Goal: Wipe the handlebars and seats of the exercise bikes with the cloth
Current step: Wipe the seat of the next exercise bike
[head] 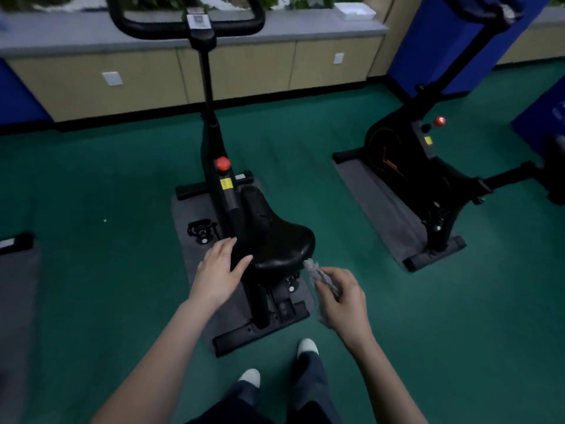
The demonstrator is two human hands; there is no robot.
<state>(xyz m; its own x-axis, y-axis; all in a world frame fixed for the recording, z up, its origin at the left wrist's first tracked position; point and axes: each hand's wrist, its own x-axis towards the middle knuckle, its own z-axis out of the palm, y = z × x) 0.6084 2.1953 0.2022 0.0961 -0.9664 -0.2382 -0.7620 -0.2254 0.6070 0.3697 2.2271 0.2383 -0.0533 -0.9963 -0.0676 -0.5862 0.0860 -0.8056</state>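
Observation:
A black exercise bike stands in front of me, its seat [275, 237] just ahead of my hands and its handlebars [183, 24] at the top of the view. My left hand [218, 270] rests open against the seat's left rear side, thumb on the seat edge. My right hand [344, 298] is shut on a pale crumpled cloth [318, 275], whose tip touches the seat's right rear edge. A second black bike [428, 166] stands to the right, its handlebars partly cut off at the top.
Each bike sits on a grey mat [382, 209] on green floor. A low beige cabinet [244, 71] with a grey top runs along the back wall. Blue panels [437, 50] stand at the right. Another mat [15, 270] lies at the far left. My feet [275, 362] are behind the bike.

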